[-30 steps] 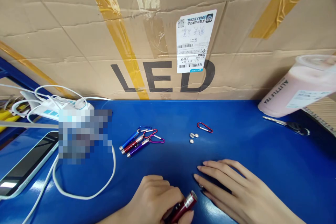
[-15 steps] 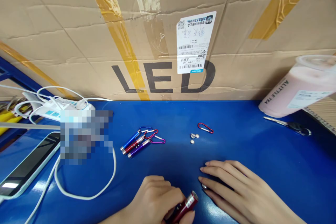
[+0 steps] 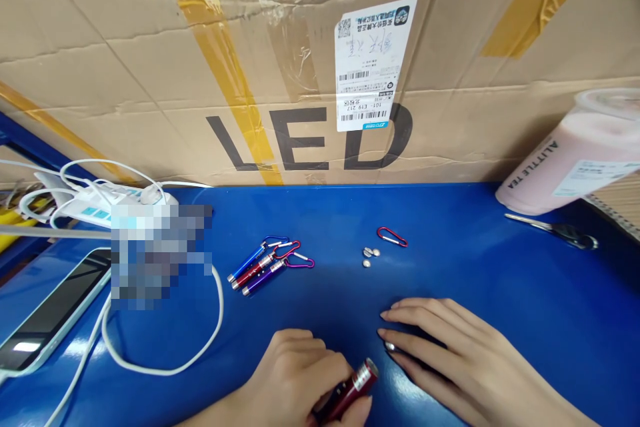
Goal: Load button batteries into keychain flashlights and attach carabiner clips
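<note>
My left hand (image 3: pixel 305 373) is closed around a small dark-red metal penlight (image 3: pixel 353 392), its silver-ringed end pointing up to the right. Beside it, my right hand (image 3: pixel 445 353) is low over the blue table, its upper fingers stretched out. A small shiny silver piece (image 3: pixel 389 346) sits between its thumb and a fingertip, mostly covered. Beyond the hands are several small silver button cells (image 3: pixel 368 253) and a red carabiner clip (image 3: pixel 393 237). To the left lie a blue penlight (image 3: pixel 247 263), a red penlight (image 3: pixel 253 271) and a purple penlight (image 3: pixel 263 279), each with a clip.
A large cardboard box (image 3: pixel 175 87) stands along the back of the blue table (image 3: pixel 310 213). On the left are a phone (image 3: pixel 55 310), a looped white cable (image 3: pixel 150 371) and a power strip (image 3: pixel 95 207). A pink drink cup (image 3: pixel 565 160) and a key (image 3: pixel 555 230) are at right.
The camera view has shifted slightly, so the box and table contents appear a little higher. Both hands keep nearly the same poses, the left still around the red penlight.
</note>
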A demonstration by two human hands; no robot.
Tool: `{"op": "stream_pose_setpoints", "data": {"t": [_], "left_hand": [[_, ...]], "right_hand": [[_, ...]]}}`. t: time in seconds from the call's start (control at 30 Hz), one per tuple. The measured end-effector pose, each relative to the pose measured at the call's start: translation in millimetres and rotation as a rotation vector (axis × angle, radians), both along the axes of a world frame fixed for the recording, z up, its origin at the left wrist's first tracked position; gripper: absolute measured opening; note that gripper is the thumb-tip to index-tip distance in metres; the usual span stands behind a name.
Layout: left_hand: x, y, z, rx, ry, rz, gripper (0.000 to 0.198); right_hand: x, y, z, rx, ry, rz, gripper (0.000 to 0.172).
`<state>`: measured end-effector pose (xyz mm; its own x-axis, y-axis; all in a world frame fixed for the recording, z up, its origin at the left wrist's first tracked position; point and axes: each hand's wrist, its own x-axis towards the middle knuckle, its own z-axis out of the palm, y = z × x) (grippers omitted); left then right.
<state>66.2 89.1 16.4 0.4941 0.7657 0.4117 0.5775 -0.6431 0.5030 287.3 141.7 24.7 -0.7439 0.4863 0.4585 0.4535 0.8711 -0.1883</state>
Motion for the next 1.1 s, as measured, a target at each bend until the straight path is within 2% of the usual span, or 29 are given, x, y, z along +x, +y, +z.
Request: {"op": "stream_pose_setpoints", "data": {"t": [0.17, 0.63, 0.7, 1.1], "left_hand": [[-1.3, 0.1, 7.8, -0.015, 0.025, 0.001, 0.024], [1.2, 0.3, 1.5, -0.001, -0.069, 0.024, 0.024], [2.1, -0.4, 0.2, 0.018, -0.109, 0.040, 0.024], [1.9, -0.7, 7.5, -0.010, -0.052, 0.000, 0.025]], "right_hand": [[1.3, -0.9, -1.5, -0.014, 0.017, 0.000, 0.029], [-1.1, -1.1, -2.2, -0.060, 0.052, 0.026, 0.033], [-1.1, -1.2, -2.6, -0.073, 0.052, 0.038, 0.032], [-0.1, -4.0, -4.0, -0.136, 0.083, 0.047, 0.021]]}}
